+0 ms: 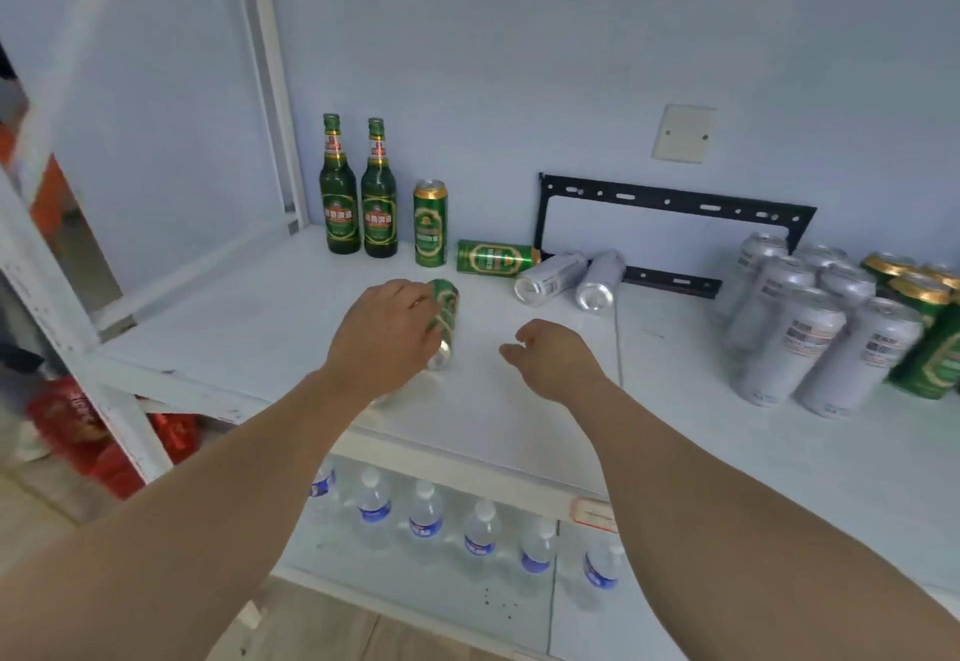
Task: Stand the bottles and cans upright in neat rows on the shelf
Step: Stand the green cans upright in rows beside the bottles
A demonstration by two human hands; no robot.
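My left hand (387, 333) grips a green can (445, 320) that lies tilted on the white shelf (260, 317). My right hand (553, 353) hovers just right of it, fingers loosely curled, holding nothing. At the back two green bottles (340, 192) (379, 197) stand upright side by side, with one upright green can (430, 223) to their right. Another green can (493, 257) lies on its side behind, and two silver cans (550, 276) (602, 283) lie beside it.
A group of upright silver cans (810, 317) and green cans (930, 327) fills the shelf's right side. A black metal bracket (670, 203) leans on the back wall. Water bottles (426, 515) stand on the shelf below. A white frame post (270, 78) rises at left.
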